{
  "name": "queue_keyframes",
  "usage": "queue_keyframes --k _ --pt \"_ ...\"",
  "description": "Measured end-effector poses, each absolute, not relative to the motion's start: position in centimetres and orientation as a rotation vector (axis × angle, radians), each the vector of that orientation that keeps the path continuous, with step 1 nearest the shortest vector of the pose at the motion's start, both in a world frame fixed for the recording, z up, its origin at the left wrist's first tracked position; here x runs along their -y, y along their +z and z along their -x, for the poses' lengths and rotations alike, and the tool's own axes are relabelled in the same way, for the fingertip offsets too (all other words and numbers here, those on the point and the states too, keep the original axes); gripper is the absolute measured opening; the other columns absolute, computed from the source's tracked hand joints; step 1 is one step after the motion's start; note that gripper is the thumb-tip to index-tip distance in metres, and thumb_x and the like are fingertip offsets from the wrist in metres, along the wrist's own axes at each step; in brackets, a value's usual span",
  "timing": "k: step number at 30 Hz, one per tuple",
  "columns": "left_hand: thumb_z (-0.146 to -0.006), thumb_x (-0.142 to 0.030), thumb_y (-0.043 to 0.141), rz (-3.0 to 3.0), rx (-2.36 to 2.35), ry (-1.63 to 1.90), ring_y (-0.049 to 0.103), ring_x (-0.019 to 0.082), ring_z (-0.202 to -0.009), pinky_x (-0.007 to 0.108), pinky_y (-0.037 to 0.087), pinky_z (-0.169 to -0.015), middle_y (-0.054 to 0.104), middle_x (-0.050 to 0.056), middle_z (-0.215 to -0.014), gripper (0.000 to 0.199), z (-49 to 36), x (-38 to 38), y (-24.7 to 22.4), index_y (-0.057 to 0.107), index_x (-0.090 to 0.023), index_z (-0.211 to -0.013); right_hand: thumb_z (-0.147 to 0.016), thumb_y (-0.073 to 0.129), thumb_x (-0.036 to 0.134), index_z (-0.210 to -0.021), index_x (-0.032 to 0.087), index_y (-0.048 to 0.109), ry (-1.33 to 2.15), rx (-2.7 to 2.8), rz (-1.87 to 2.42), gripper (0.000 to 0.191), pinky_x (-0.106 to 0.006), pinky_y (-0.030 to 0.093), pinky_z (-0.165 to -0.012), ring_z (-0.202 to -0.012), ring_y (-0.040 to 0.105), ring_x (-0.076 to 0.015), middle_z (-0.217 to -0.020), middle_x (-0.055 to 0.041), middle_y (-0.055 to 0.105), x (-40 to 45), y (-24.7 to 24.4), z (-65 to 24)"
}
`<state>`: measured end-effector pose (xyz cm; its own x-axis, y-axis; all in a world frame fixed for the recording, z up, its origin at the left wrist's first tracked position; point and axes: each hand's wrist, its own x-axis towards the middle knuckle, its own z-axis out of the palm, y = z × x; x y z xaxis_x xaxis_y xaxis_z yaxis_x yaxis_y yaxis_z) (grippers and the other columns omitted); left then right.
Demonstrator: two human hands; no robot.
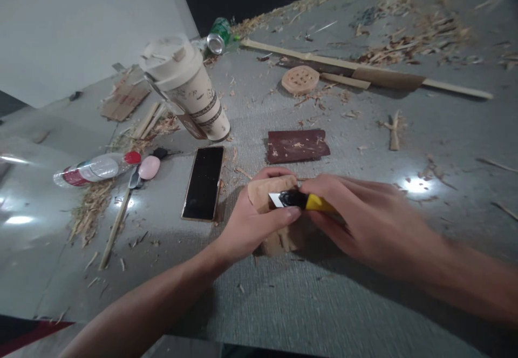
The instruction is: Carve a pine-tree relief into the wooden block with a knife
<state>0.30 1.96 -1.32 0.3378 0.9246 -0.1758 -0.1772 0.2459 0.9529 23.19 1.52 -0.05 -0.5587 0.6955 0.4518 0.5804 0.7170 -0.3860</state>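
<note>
- Two bare hands work close together, low over a grey table (251,315); whether their fingers touch, I cannot tell.
- The left hand (243,220) is wrapped around a pale wooden piece (259,189), fingers behind it and thumb along the near side.
- The right hand (364,215) grips a yellow-and-black utility knife (315,203), its blade (275,200) pointing left over the wood.
- The left thumb lies at the knife's black front end. It could steady or push the tool there, I judge, provided it stays off the cutting edge.
- Short, shallow strokes with a firm grip on the wood would suit this close hold; the fingers behind the piece are at risk if the blade slips.
- A dark red curved piece (298,146) lies just beyond the hands, and a phone (203,183) lies to their left. Moving the phone farther off would give the left elbow and wood more room.
</note>
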Motion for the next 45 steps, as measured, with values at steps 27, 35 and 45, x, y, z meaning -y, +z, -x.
queue_keyframes --k 27,35,45 --pt "-0.077 -0.031 0.102 -1.044 -0.897 0.940 0.074 0.021 -0.096 0.029 0.064 -0.087 0.081 0.004 -0.106 0.049 -0.4 -2.0 -1.4 0.084 -0.022 -0.122 -0.116 0.053 0.034 -0.121 0.022 0.060 0.300 2.315 1.019 0.015 -0.034 0.045 -0.061 -0.070 0.072 -0.0234 -0.090 -0.0067 0.079 -1.8 -0.5 -23.2" --pt "-0.073 -0.031 0.104 -1.012 -1.012 0.929 0.070 0.016 -0.085 0.024 0.062 -0.078 0.078 0.002 -0.099 0.055 -0.5 -1.7 -0.8 0.085 -0.020 -0.124 -0.118 0.044 0.058 -0.107 0.023 0.063 0.160 2.399 1.157 0.041 -0.034 0.032 -0.054 -0.054 0.062 -0.0226 -0.073 -0.0032 0.070 -2.3 -0.5 -23.9" --pt "-0.080 -0.031 0.100 -1.057 -0.946 0.946 0.073 0.018 -0.096 0.026 0.062 -0.089 0.081 0.004 -0.109 0.043 -0.4 -1.9 -1.1 0.085 -0.021 -0.119 -0.119 0.039 0.051 -0.096 0.026 0.055 0.125 2.479 1.152 0.038 -0.033 0.028 -0.056 -0.052 0.059 -0.0211 -0.065 0.0014 0.059 -2.6 -0.3 -23.9"
